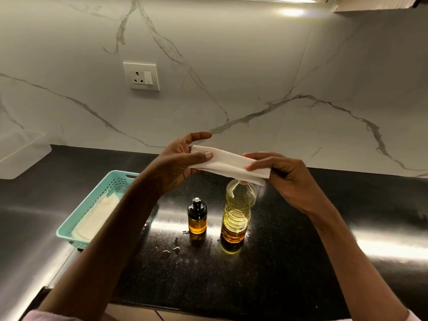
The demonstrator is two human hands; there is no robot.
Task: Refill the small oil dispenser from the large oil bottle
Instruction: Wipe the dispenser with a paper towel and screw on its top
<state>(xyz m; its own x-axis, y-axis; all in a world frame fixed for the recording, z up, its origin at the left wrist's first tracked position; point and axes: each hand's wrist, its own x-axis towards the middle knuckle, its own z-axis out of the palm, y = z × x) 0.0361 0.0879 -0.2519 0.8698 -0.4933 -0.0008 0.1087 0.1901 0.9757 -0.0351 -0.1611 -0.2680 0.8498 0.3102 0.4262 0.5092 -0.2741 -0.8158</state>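
Note:
The small oil dispenser (197, 217), amber glass with a black cap, stands upright on the black counter (266, 274). Right of it stands the large clear oil bottle (237, 213), partly filled with yellow oil; its top is hidden behind a folded white paper towel (228, 164). I hold that towel stretched above the bottles. My left hand (180, 162) pinches its left end between thumb and fingers. At the other end, my right hand (286, 176) grips the towel just above the large bottle's neck.
A teal plastic basket (76, 230) with folded towels in it sits at the left of the counter. Small oil drops (172, 250) lie in front of the dispenser. A marble wall with a power socket (141, 76) rises behind. A translucent box (20, 154) stands far left.

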